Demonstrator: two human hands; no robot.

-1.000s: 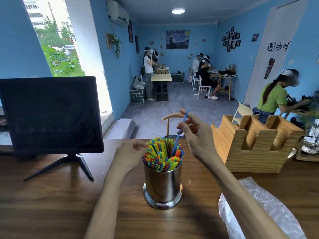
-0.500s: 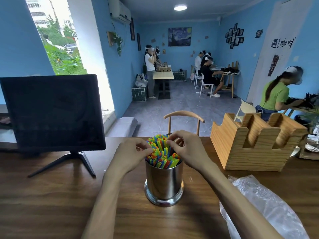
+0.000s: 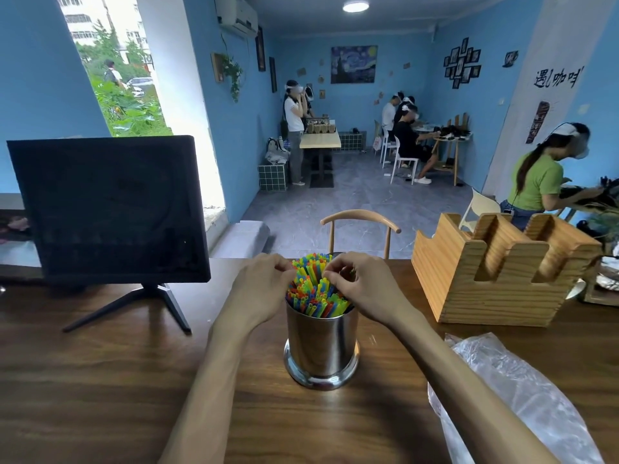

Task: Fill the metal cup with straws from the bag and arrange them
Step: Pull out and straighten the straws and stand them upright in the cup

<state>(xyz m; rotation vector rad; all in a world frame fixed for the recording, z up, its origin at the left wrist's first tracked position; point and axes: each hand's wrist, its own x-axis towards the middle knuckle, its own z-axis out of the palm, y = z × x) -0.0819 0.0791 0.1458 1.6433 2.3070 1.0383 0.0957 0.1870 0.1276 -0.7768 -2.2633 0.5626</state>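
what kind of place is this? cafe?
Most likely a small cafe, seen from its service counter. A metal cup full of straws stands on the wooden counter beside a monitor and a wooden holder; tables and chairs fill the blue room behind.

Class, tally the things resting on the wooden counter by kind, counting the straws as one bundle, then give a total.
metal cup: 1
bundle of straws: 1
plastic bag: 1
monitor: 1
wooden holder: 1
Total: 5

Both hands (image 3: 315, 289) pinching straws (image 3: 313, 289) in cup (image 3: 321, 349).
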